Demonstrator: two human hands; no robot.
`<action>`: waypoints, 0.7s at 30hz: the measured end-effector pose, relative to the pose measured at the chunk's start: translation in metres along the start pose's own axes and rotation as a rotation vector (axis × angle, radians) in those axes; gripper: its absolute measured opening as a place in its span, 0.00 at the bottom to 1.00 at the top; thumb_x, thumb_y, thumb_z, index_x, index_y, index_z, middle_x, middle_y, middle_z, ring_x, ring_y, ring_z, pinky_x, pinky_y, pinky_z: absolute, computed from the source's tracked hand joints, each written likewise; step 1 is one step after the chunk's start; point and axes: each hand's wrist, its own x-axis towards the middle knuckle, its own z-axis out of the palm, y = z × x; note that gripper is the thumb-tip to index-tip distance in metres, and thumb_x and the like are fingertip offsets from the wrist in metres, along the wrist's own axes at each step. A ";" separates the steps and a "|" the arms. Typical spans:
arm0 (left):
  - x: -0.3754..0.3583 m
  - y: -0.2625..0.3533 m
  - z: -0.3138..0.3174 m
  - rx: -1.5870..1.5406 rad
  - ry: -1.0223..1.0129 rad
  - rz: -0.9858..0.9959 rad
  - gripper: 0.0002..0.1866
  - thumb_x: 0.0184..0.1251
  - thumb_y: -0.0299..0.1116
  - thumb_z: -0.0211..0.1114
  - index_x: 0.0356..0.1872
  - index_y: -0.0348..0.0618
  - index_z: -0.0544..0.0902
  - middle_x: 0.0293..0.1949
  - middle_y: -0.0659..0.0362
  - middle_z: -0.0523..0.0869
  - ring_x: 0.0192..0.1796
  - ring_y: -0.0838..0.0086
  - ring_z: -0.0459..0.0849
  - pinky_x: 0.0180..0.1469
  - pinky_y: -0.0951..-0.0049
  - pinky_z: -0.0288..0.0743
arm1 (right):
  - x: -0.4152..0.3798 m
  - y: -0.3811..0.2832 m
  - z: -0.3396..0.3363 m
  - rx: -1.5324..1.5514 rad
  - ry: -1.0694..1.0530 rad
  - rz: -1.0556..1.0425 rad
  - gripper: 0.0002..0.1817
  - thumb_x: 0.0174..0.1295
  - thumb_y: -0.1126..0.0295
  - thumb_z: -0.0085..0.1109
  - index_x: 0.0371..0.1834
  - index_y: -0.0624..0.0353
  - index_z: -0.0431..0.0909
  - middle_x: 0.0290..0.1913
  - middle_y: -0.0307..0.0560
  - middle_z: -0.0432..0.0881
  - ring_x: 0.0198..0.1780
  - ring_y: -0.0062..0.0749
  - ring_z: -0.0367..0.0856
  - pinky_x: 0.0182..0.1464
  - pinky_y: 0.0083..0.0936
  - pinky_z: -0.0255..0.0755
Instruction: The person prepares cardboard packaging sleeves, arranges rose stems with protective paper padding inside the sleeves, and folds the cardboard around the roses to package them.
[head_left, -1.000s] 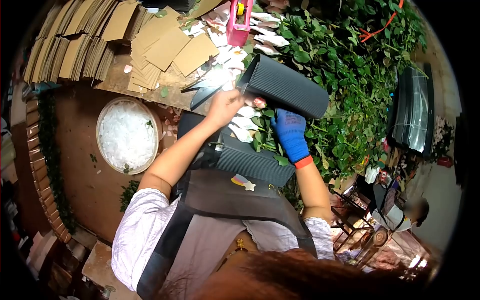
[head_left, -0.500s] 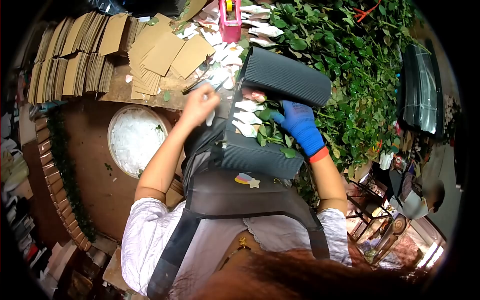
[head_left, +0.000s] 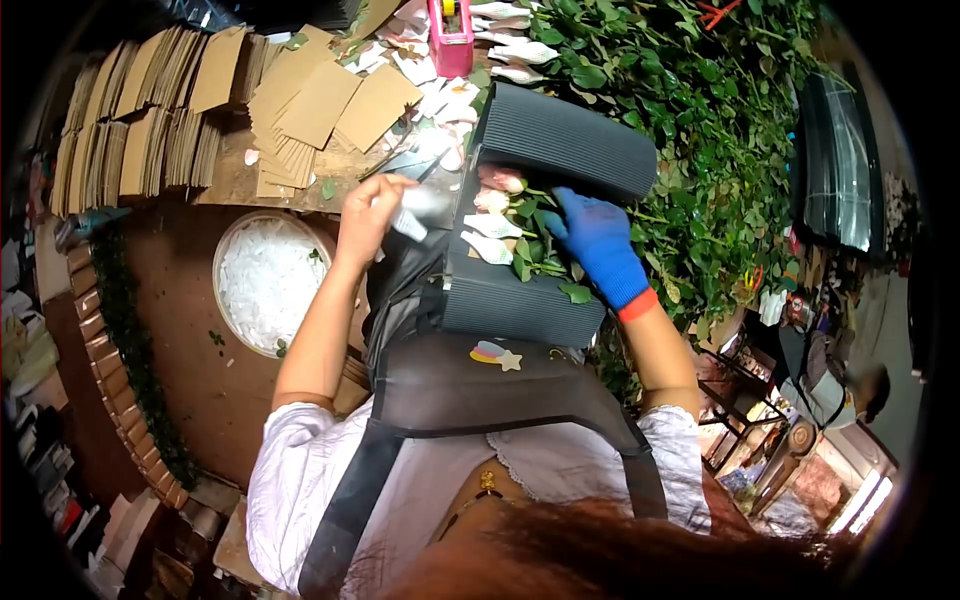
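My left hand [head_left: 368, 212] is bare and closed, pinching a white bud sleeve [head_left: 408, 221] that is partly smeared by motion. It is left of a row of roses inside an open black corrugated wrap [head_left: 570, 140]. Two pink rose heads [head_left: 502, 179] show bare at the top of the row. Below them, two roses still wear white bud sleeves [head_left: 488, 247]. My right hand [head_left: 597, 240], in a blue glove with a red cuff, is over the stems and leaves right of the heads. Its thumb and forefinger are apart; the other fingers are largely hidden.
A pink tape dispenser [head_left: 452, 40] stands on the wooden table [head_left: 235, 180] by scattered white sleeves and cardboard pieces [head_left: 320, 105]. Leafy rose stems [head_left: 700, 180] heap up at right. A round tub of white sleeves [head_left: 268, 280] is at lower left. Another person [head_left: 835, 390] is far right.
The second rose from the top has lost its white sleeve, and its pink head shows. My left hand has shifted left and down with a sleeve. The right glove's thumb and forefinger have spread.
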 end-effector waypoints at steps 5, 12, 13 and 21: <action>-0.012 -0.019 0.021 0.415 -0.130 -0.095 0.18 0.62 0.40 0.74 0.30 0.40 0.75 0.28 0.58 0.83 0.39 0.79 0.85 0.39 0.73 0.76 | -0.008 -0.031 -0.048 0.091 -0.157 -0.124 0.19 0.68 0.45 0.59 0.50 0.45 0.79 0.33 0.45 0.87 0.36 0.46 0.87 0.38 0.42 0.77; 0.000 -0.003 0.059 0.542 -0.380 -0.047 0.18 0.65 0.47 0.75 0.32 0.40 0.87 0.26 0.58 0.85 0.30 0.74 0.81 0.35 0.70 0.74 | 0.023 -0.049 -0.009 -0.252 -0.513 -0.102 0.10 0.70 0.59 0.57 0.45 0.50 0.81 0.37 0.50 0.89 0.42 0.48 0.89 0.41 0.45 0.80; -0.002 -0.010 0.060 0.473 -0.379 0.012 0.15 0.67 0.42 0.73 0.31 0.39 0.86 0.27 0.60 0.85 0.31 0.77 0.79 0.36 0.72 0.72 | 0.023 -0.051 -0.011 -0.246 -0.529 -0.089 0.09 0.70 0.60 0.56 0.45 0.50 0.81 0.37 0.50 0.89 0.42 0.47 0.89 0.41 0.44 0.80; -0.013 -0.006 0.012 -0.217 -0.015 -0.168 0.11 0.70 0.32 0.65 0.26 0.43 0.78 0.36 0.62 0.86 0.36 0.81 0.79 0.43 0.77 0.70 | 0.011 -0.037 -0.010 -0.156 -0.378 -0.145 0.12 0.71 0.57 0.54 0.44 0.51 0.83 0.36 0.48 0.88 0.40 0.44 0.89 0.39 0.41 0.79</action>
